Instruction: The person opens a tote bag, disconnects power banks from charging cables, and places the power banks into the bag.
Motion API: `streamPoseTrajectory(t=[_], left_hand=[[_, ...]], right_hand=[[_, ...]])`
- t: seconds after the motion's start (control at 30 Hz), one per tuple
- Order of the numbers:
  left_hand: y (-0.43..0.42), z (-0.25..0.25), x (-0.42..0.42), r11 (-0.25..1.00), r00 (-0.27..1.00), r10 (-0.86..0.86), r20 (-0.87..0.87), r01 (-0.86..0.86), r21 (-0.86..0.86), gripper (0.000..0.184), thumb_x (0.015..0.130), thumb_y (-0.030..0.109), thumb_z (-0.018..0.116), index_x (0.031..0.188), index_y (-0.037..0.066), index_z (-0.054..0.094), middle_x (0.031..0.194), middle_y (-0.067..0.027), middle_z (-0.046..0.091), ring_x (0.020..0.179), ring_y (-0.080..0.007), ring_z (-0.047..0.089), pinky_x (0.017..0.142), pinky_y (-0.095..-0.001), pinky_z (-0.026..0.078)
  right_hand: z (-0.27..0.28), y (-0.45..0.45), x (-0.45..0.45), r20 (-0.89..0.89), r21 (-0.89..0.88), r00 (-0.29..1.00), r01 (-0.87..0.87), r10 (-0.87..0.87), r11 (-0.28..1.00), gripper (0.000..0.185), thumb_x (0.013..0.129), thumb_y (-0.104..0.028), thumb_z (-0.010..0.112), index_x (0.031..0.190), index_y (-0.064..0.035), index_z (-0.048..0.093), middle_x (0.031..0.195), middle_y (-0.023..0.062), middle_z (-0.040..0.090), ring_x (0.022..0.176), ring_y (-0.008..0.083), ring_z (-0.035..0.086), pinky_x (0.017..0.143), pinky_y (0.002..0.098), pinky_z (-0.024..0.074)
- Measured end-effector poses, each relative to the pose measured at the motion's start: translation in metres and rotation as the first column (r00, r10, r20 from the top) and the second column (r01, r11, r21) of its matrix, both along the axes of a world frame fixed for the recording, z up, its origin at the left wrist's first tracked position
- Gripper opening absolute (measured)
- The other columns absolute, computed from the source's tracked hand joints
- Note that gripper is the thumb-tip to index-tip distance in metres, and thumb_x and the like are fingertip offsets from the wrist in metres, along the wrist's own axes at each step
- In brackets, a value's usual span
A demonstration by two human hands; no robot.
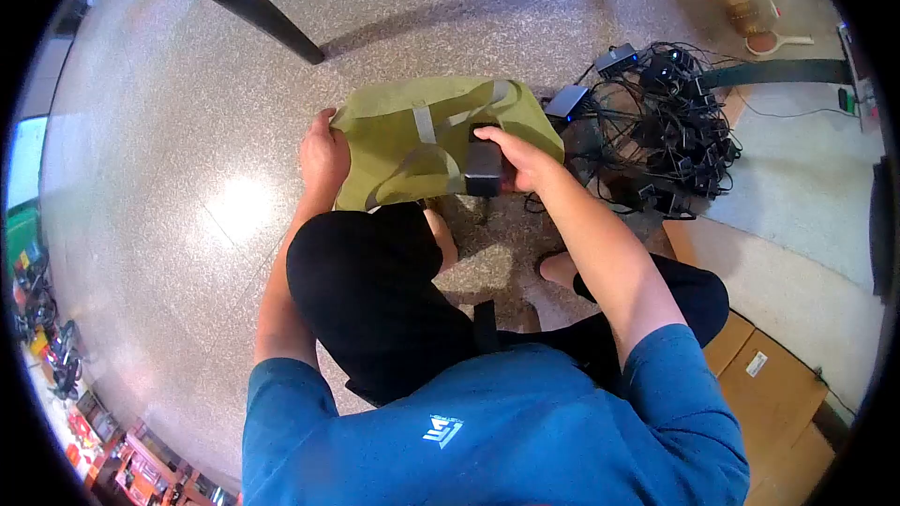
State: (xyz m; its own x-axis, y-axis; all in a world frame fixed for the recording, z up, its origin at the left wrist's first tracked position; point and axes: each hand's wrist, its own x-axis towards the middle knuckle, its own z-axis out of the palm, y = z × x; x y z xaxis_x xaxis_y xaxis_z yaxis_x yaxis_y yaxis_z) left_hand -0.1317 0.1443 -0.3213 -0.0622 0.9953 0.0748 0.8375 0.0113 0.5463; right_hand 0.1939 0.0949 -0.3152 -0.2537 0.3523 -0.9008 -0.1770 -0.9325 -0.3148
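The left hand pinched the near-side corner edge of the olive-green fabric tote bag, which spread out to the right of those fingertips. The right hand gripped a dark grey rectangular box, thumb laid across it, other fingers mostly hidden; the bag lay beneath and left of that thumb, and tangled black cables lay right of it.

bag: matt cloth | held box: smooth, faintly glossy | floor: glossy, stone-like | carton: matt cardboard
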Motion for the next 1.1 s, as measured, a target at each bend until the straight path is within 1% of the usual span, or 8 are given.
streamPoseTrajectory(t=[0.13, 0.3, 0.43, 0.57, 0.6, 0.73, 0.9, 1.1], left_hand=[[-0.007, -0.009, 0.000, 0.994, 0.998, -0.060, 0.023, 0.058, 0.088, 0.033, 0.087, 0.005, 0.050, 0.118, 0.007, 0.062, 0.100, -0.0261, 0.066, 0.094, -0.0443, 0.063, 0.079, -0.0518, 0.050], [-0.008, 0.000, 0.004, 0.996, 0.992, -0.020, 0.121, 0.031, -0.088, 0.034, 0.088, 0.005, 0.050, 0.119, 0.007, 0.062, 0.093, -0.0248, 0.067, 0.086, -0.0416, 0.065, 0.075, -0.0481, 0.050], [-0.003, -0.004, 0.001, 0.993, 0.993, 0.021, 0.117, -0.008, -0.118, 0.036, 0.088, 0.004, 0.049, 0.122, 0.008, 0.062, 0.085, -0.0234, 0.067, 0.079, -0.0384, 0.066, 0.071, -0.0455, 0.051], [0.003, -0.004, 0.002, 0.979, 0.990, 0.081, 0.115, -0.057, -0.197, 0.036, 0.090, 0.004, 0.048, 0.123, 0.006, 0.062, 0.086, -0.0212, 0.068, 0.075, -0.0310, 0.068, 0.070, -0.0412, 0.052], [0.003, -0.008, -0.001, 0.985, 0.990, 0.064, 0.128, -0.042, -0.166, 0.035, 0.091, 0.004, 0.048, 0.123, 0.005, 0.061, 0.088, -0.0207, 0.069, 0.077, -0.0293, 0.068, 0.072, -0.0401, 0.052], [0.007, -0.004, 0.000, 0.969, 0.986, 0.098, 0.131, -0.065, -0.238, 0.035, 0.090, 0.005, 0.048, 0.123, 0.005, 0.061, 0.093, -0.0219, 0.069, 0.081, -0.0306, 0.069, 0.074, -0.0395, 0.053], [0.007, -0.004, -0.003, 0.976, 0.992, 0.086, 0.091, -0.066, -0.208, 0.036, 0.090, 0.005, 0.048, 0.123, 0.005, 0.062, 0.093, -0.0210, 0.070, 0.081, -0.0304, 0.069, 0.075, -0.0399, 0.053], [0.016, 0.003, -0.023, 0.978, 0.986, 0.156, 0.053, -0.147, -0.147, 0.038, 0.088, 0.006, 0.050, 0.125, 0.006, 0.062, 0.092, -0.0196, 0.070, 0.082, -0.0307, 0.068, 0.076, -0.0390, 0.053]], right_hand=[[-0.067, 0.016, -0.009, 0.220, 0.011, 0.974, 0.046, -0.048, 0.999, 0.038, 0.084, -0.050, 0.068, 0.103, -0.0172, 0.063, 0.096, 0.0022, 0.067, 0.084, 0.0181, 0.065, 0.075, 0.0396, 0.0531], [-0.106, 0.030, -0.026, 0.546, 0.040, 0.815, 0.207, -0.195, 0.977, 0.051, 0.083, -0.050, 0.070, 0.113, -0.0088, 0.065, 0.099, 0.0064, 0.068, 0.086, 0.0240, 0.066, 0.077, 0.0447, 0.0513], [-0.147, 0.026, -0.015, 0.859, -0.068, 0.419, -0.475, 0.294, 0.877, 0.066, 0.079, -0.052, 0.072, 0.113, 0.0040, 0.066, 0.113, 0.0207, 0.069, 0.102, 0.0370, 0.068, 0.088, 0.0457, 0.0529], [-0.155, 0.016, -0.009, 0.936, -0.081, 0.269, -0.460, 0.226, 0.884, 0.067, 0.079, -0.052, 0.071, 0.115, 0.0031, 0.065, 0.113, 0.0235, 0.068, 0.108, 0.0387, 0.065, 0.093, 0.0430, 0.0521], [-0.158, 0.017, -0.002, 0.861, -0.111, 0.405, -0.443, 0.308, 0.890, 0.062, 0.079, -0.047, 0.069, 0.119, -0.0011, 0.063, 0.121, 0.0208, 0.065, 0.113, 0.0379, 0.062, 0.095, 0.0450, 0.0501], [-0.193, 0.003, 0.008, 0.933, 0.240, 0.360, -0.636, 0.007, 0.733, 0.053, 0.087, -0.049, 0.059, 0.128, -0.0163, 0.062, 0.137, 0.0150, 0.057, 0.130, 0.0373, 0.049, 0.102, 0.0463, 0.0444], [-0.196, 0.004, 0.001, 0.907, 0.052, 0.387, -0.497, 0.168, 0.866, 0.048, 0.090, -0.040, 0.056, 0.131, -0.0149, 0.060, 0.139, 0.0159, 0.055, 0.128, 0.0363, 0.052, 0.100, 0.0449, 0.0464], [-0.152, 0.014, 0.022, 0.879, 0.177, 0.456, -0.582, 0.139, 0.794, 0.044, 0.092, -0.035, 0.055, 0.129, -0.0124, 0.062, 0.140, 0.0162, 0.055, 0.127, 0.0351, 0.053, 0.099, 0.0446, 0.0471]])
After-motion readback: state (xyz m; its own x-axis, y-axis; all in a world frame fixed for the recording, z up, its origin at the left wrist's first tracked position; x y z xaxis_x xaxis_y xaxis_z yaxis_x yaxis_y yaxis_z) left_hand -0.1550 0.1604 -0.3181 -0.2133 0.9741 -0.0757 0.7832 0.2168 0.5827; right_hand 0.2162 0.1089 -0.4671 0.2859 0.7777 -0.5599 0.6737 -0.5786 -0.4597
